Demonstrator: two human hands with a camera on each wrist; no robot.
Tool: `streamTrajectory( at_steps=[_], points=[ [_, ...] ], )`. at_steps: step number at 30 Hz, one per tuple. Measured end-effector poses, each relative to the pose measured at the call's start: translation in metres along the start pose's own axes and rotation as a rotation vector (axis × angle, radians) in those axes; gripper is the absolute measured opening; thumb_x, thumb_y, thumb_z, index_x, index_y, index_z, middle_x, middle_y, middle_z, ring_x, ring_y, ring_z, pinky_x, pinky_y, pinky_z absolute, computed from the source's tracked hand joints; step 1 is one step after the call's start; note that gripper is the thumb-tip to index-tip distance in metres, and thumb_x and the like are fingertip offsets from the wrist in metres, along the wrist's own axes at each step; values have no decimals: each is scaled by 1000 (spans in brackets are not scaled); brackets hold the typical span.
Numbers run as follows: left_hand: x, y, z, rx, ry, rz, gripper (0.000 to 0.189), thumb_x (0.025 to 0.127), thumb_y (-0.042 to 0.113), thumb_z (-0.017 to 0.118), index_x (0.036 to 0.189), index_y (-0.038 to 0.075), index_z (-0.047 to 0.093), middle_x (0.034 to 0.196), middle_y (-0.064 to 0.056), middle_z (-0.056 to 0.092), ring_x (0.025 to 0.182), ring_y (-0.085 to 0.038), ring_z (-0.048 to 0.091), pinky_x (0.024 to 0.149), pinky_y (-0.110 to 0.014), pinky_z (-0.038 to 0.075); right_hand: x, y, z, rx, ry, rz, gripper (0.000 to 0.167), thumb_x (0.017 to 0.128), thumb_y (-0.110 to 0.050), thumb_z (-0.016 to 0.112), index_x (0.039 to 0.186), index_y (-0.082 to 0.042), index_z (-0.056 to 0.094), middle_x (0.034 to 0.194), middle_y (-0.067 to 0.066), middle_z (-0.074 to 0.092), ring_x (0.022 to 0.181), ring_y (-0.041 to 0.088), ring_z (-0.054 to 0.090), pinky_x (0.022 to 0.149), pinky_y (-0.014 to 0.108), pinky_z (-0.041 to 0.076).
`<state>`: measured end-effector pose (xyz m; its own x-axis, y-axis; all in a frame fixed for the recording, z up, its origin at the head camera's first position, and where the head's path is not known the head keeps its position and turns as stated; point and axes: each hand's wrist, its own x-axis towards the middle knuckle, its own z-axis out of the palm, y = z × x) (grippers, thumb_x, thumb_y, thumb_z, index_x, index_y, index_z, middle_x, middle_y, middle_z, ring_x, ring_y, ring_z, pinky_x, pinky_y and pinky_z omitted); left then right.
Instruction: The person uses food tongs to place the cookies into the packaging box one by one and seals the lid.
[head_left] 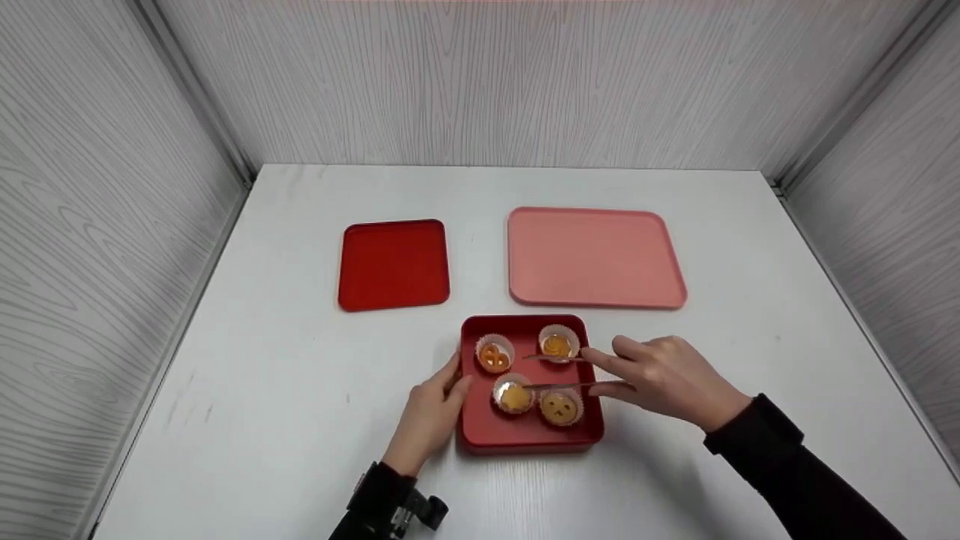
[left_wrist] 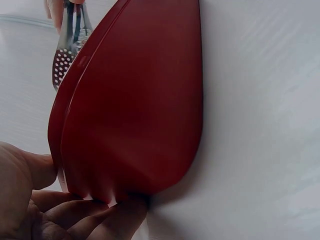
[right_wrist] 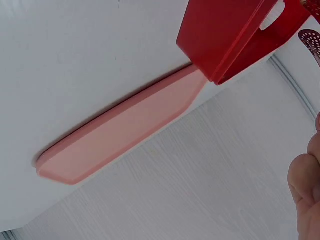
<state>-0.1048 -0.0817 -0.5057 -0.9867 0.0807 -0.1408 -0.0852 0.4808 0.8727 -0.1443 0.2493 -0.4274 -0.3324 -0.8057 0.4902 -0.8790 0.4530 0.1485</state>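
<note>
My left hand steadies a deep red box by its left side. In the left wrist view the thumb lies at the rim and the curled fingers press its outer wall. Metal tongs with perforated ends are in the grip of my right hand, spread apart over the box from its right. Inside stand several small pastries in white paper cups: a pretzel-shaped one, a swirled one, a pale yellow one and a round one with dark marks. One tong arm overlaps the pale yellow pastry.
Behind the box, a flat red square tray lies to the left and a larger pink rectangular tray to the right. Grey wood-grain panels wall in the white table at the back and both sides.
</note>
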Motion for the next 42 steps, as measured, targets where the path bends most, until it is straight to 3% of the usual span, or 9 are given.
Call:
streamTrajectory(
  at_steps=[11, 17, 20, 24, 29, 32, 36, 42],
  points=[
    [1, 0, 0, 6, -4, -15, 55, 107, 30, 54, 158, 13, 40, 155, -11, 48, 144, -33, 43, 118, -50, 36, -37, 30, -21, -136, 162, 229, 48, 102, -51, 57, 112, -10, 79, 69, -1, 44, 48, 1, 22, 39, 19, 18],
    [2, 0, 0, 13, -3, -24, 55, 107, 31, 54, 158, 15, 41, 155, -10, 48, 144, -32, 43, 118, -51, 36, -64, 35, -17, -174, 220, 378, 53, 101, -55, 55, 109, -9, 79, 63, 0, 42, 58, -9, 10, 37, 22, 17],
    [2, -1, 1, 13, -6, -28, 55, 107, 31, 54, 158, 15, 40, 156, -9, 48, 145, -32, 43, 118, -50, 36, -78, 35, -11, -201, 203, 431, 57, 102, -57, 51, 107, -8, 79, 62, 2, 44, 52, -5, 15, 36, 23, 21],
    [2, -1, 1, 11, -1, -20, 55, 107, 31, 54, 158, 14, 40, 155, -10, 48, 144, -32, 43, 118, -50, 36, -92, 31, -3, -214, 145, 496, 59, 103, -57, 49, 106, -6, 79, 64, 6, 52, 39, 11, 31, 34, 30, 31],
    [1, -2, 1, 7, 2, -10, 55, 107, 30, 54, 158, 13, 41, 155, -10, 49, 144, -31, 43, 118, -50, 37, -98, 19, 6, -172, 88, 608, 35, 90, -35, 78, 108, -4, 78, 68, 11, 59, 40, 23, 46, 36, 40, 41],
    [1, -2, 1, 9, 4, 1, 55, 107, 30, 55, 157, 12, 41, 154, -11, 50, 144, -31, 44, 117, -50, 38, -96, 11, 10, -153, 47, 708, 36, 78, -20, 88, 109, -4, 78, 68, 11, 59, 41, 23, 47, 37, 41, 42],
    [1, -2, 1, 13, 8, 6, 55, 107, 29, 55, 157, 11, 42, 153, -11, 50, 143, -32, 45, 117, -50, 38, -95, 5, 16, -134, 8, 803, 34, 81, -21, 87, 109, -4, 78, 66, 10, 56, 41, 23, 46, 38, 41, 42],
    [1, -2, 1, 11, 4, -1, 55, 107, 30, 54, 157, 12, 41, 154, -11, 49, 144, -32, 44, 117, -50, 37, -94, 0, 25, -130, -17, 849, 28, 86, -22, 83, 106, -4, 77, 63, 11, 53, 45, 32, 53, 38, 46, 44]
  ],
)
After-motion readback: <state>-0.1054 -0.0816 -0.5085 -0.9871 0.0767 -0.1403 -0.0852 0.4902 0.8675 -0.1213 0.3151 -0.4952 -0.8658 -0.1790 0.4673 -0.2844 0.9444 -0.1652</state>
